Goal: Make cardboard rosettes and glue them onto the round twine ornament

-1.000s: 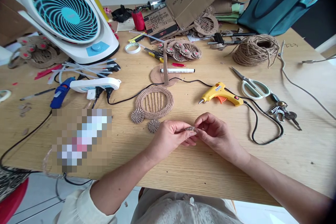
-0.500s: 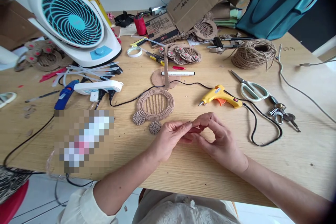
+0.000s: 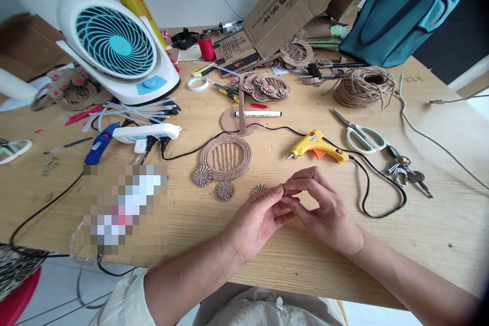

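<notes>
My left hand (image 3: 257,221) and my right hand (image 3: 323,209) meet over the front of the table, fingertips pinched together. Between them shows a sliver of a small brown piece (image 3: 286,192); the fingers hide most of it. Just beyond my left hand lies a pleated cardboard rosette (image 3: 260,189), partly covered by the fingers. Two more rosettes lie to the left, one grey-brown (image 3: 225,191) and another (image 3: 202,175) against the rim of a twine-wrapped ring (image 3: 244,163) with twine strands across its opening.
A yellow glue gun (image 3: 319,146) lies beyond my right hand, its black cord looping rightward. Scissors (image 3: 362,137), keys (image 3: 403,170) and a twine roll (image 3: 364,86) are farther right. A power strip (image 3: 153,132) and fan (image 3: 118,51) stand left. A marker (image 3: 260,113) rests on a cardboard disc.
My left hand has shifted slightly nearer and to the right, uncovering the third rosette behind it. The view has tilted a little. Both hands keep their pinch.
</notes>
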### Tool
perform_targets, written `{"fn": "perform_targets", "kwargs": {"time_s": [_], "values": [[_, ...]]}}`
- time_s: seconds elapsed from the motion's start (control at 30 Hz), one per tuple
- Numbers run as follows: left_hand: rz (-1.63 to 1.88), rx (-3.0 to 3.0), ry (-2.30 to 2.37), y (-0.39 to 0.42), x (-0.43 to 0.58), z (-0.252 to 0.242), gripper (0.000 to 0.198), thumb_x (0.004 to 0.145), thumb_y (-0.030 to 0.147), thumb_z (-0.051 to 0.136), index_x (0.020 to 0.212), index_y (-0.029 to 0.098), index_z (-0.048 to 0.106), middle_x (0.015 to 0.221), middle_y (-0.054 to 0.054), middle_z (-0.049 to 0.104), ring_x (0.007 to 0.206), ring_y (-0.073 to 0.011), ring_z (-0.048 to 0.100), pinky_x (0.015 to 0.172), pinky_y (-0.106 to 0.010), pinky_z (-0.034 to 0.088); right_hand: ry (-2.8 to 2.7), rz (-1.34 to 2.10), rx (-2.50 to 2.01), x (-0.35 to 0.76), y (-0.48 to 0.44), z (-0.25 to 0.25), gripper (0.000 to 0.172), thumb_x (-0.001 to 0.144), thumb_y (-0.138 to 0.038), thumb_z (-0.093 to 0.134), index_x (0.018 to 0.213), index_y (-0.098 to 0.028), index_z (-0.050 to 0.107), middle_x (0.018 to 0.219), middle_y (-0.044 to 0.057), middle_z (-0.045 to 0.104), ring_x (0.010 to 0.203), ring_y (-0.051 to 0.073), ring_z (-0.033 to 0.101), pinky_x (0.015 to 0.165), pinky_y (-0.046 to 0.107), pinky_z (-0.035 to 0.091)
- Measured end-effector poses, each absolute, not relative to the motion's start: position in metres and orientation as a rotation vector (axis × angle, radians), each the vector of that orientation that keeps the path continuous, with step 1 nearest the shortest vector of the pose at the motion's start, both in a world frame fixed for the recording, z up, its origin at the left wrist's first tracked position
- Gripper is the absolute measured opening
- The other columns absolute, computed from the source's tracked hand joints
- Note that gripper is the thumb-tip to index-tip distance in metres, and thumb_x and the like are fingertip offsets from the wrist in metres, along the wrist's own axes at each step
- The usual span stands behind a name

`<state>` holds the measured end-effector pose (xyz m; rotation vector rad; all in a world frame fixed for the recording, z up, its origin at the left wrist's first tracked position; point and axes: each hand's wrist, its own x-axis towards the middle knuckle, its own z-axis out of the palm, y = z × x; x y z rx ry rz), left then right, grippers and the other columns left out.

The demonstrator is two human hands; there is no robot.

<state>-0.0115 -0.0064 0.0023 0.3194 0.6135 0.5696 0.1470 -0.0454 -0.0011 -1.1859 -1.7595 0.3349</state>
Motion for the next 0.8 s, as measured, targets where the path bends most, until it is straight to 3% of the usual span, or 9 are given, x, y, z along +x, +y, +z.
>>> {"fn": "perform_targets", "kwargs": {"time_s": [0.4, 0.63, 0.8], "values": [[0.536, 0.393, 0.557, -0.004, -0.017, -0.003, 0.019, 0.079, 0.033, 0.082, 0.078, 0.017, 0.073, 0.087, -0.004, 0.071, 0.085, -0.0144, 0.065, 0.082, -0.029, 0.052, -1.808, 0.294, -1.175, 0.149, -0.048, 0.001, 0.023, 0.090, -0.007, 0.063, 0.106, -0.023, 0.061, 0.093, 0.006, 0.061, 0.086, 0.017, 0.061, 0.069, 0.032, 0.055], [0.528, 0.556, 0.548, -0.003, -0.020, -0.003, 0.021, 0.084, 0.040, 0.077, 0.082, 0.019, 0.077, 0.088, -0.003, 0.071, 0.087, -0.0138, 0.064, 0.081, -0.027, 0.052, -1.844, 0.303, -1.185, 0.149, -0.050, 0.004, 0.021, 0.089, -0.005, 0.062, 0.102, -0.021, 0.060, 0.093, 0.006, 0.060, 0.086, 0.017, 0.060, 0.070, 0.032, 0.054], [0.548, 0.806, 0.619, -0.001, -0.022, 0.001, 0.030, 0.086, 0.045, 0.074, 0.084, 0.015, 0.075, 0.082, -0.003, 0.063, 0.077, -0.0095, 0.057, 0.069, -0.020, 0.049, -1.841, 0.375, -1.170, 0.154, -0.050, 0.009, 0.022, 0.089, -0.005, 0.063, 0.102, -0.022, 0.059, 0.092, 0.006, 0.060, 0.092, 0.018, 0.062, 0.073, 0.033, 0.054]]}}
